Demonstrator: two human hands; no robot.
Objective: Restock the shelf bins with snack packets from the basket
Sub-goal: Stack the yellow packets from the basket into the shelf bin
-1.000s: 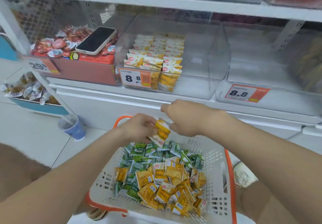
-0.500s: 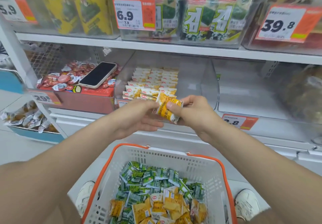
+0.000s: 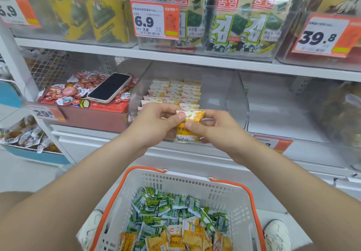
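Head-worn wide-angle camera faces the shelf [image 3: 175,55] closely, tilted down

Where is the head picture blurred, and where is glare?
Head view: the yellow snack packet is sharp; the far-right bin's contents are blurred; glare lies on the clear bin wall; the shelf edge bows from the wide lens.

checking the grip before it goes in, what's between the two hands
A yellow snack packet, held upright: the left hand pinches its left edge, the right hand its right edge. The head view shows this.
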